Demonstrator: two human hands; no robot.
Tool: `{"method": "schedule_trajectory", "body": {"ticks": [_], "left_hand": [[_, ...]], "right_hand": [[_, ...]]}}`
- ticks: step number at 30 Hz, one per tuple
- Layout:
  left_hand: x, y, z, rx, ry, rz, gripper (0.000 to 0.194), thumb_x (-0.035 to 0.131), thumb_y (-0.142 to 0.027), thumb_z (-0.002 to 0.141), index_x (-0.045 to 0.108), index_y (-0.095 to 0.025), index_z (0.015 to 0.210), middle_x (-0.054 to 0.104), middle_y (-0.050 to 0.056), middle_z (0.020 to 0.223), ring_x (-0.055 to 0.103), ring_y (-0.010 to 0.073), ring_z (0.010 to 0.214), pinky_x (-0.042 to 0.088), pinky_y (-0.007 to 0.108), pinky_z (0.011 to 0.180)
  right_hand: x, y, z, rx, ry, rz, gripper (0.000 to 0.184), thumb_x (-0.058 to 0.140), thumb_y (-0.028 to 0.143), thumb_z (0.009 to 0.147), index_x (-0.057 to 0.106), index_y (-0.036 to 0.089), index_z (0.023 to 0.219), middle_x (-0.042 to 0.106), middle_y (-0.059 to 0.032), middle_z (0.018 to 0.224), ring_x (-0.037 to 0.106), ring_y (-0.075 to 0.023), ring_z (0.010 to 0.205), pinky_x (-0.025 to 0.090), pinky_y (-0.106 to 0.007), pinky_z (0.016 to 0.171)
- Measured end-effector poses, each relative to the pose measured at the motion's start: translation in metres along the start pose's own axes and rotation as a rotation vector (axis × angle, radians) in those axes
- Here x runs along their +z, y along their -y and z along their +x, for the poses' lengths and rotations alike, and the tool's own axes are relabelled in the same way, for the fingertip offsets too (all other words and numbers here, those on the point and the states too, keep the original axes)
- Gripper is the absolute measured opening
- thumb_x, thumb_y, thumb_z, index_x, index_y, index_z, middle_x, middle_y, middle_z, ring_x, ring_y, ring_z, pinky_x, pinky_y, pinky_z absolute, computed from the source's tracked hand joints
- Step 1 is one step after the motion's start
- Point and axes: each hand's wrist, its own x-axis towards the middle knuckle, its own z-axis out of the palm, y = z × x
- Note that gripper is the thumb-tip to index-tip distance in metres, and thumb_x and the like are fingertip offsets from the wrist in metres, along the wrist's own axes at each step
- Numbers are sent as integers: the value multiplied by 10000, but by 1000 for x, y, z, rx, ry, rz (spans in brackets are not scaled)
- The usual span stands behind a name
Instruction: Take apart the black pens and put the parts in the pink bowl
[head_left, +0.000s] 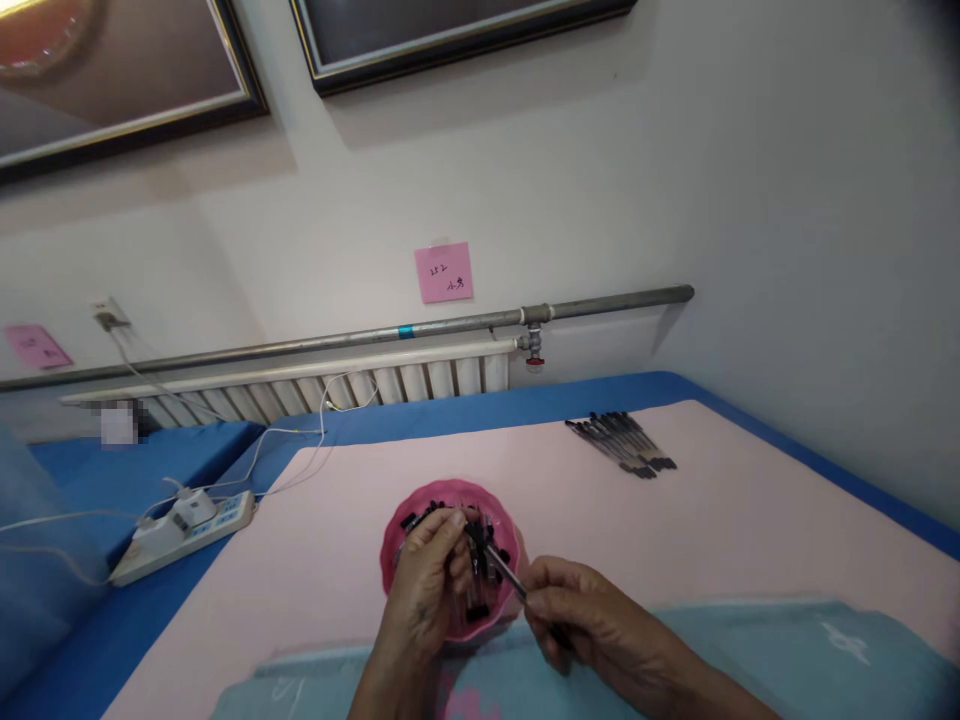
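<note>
A pink bowl [420, 500] holding several small black pen parts sits on the pink table cover near me. My left hand [427, 585] hovers over the bowl with its fingers pinched on a small black piece. My right hand [581, 615] is just right of the bowl, fingers closed around a thin pen [501, 568] whose tip points up-left into the bowl toward my left fingers. The two hands are close together, nearly touching at the pen.
A row of several dark pens [622, 445] lies at the far right of the pink cover [750, 520]. A white power strip [184, 525] with plugs and cables rests on the blue surface at left. A radiator [337, 385] and pipe run along the wall.
</note>
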Motion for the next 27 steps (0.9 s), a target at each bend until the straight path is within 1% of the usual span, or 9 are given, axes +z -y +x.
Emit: {"method": "schedule_trajectory", "body": {"ticks": [3,7,11,15,18,20,24,25,27], "left_hand": [[0,1,1,-3,-12,2,342,721,-381,626,606,-114,807,349,-98,445,264,7,371,200,130,339],[0,1,1,-8,-7,1,326,718,-370,632,598,-116,798,362,-97,450,276,6,372,204,129,340],[-1,2,2,14,-63,8,281,713,-356,642,548,-135,700,372,-99,437,289,7,354,215,131,334],[3,6,1,55,-165,-6,335,731,-357,610,462,-158,595,355,-111,406,272,3,319,191,133,313],[9,7,0,72,-238,-22,379,746,-367,576,423,-169,564,347,-118,386,265,4,294,177,140,300],[9,5,0,79,-276,-32,395,750,-374,561,411,-173,555,347,-121,378,267,5,288,181,143,298],[-10,-13,6,197,-434,-111,406,777,-312,527,397,-174,554,334,-130,382,260,-1,299,177,140,296],[-17,-18,7,231,-472,-151,404,782,-271,518,392,-173,554,323,-133,386,255,-4,304,173,139,293],[-27,-28,10,255,-487,-217,334,753,-219,555,424,-166,574,317,-130,398,271,0,313,206,136,299]], "right_hand": [[1,0,1,17,10,18,214,642,322,664,505,173,731,539,40,572,477,-79,474,308,-200,448],[0,-3,1,65,72,-8,297,551,432,728,479,161,631,546,7,577,470,-81,450,293,-204,414],[-4,-3,4,-45,-44,-160,203,580,335,704,490,163,646,520,39,555,452,-70,452,296,-203,443],[-3,0,5,-129,-202,-363,120,561,289,705,529,173,694,510,53,560,447,-79,475,307,-208,459],[1,0,2,-209,-231,-515,91,519,265,746,538,186,706,498,50,571,439,-88,498,333,-215,487],[3,-2,-1,-298,-269,-694,108,499,265,776,553,191,719,513,34,601,456,-105,543,349,-227,524],[2,-10,-6,-569,-355,-1077,161,459,275,824,572,196,742,557,-19,708,490,-153,674,354,-262,605],[2,-11,-7,-606,-356,-1112,165,450,273,831,572,197,750,560,-25,723,492,-158,688,354,-266,616],[1,-10,-7,-580,-359,-1079,160,448,275,831,563,199,750,550,-16,700,484,-149,657,353,-259,601]]}}
